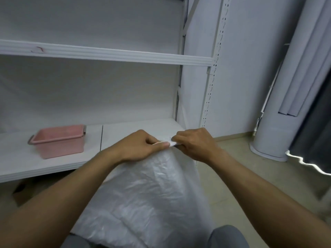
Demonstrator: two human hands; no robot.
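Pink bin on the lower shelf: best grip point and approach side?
Take the pink bin by the grey handle at each short end, coming from the open front of the lower shelf. It stands upright, long side outward, under the upper shelf. The left hand and right hand pinch the plastic bag; free them first.
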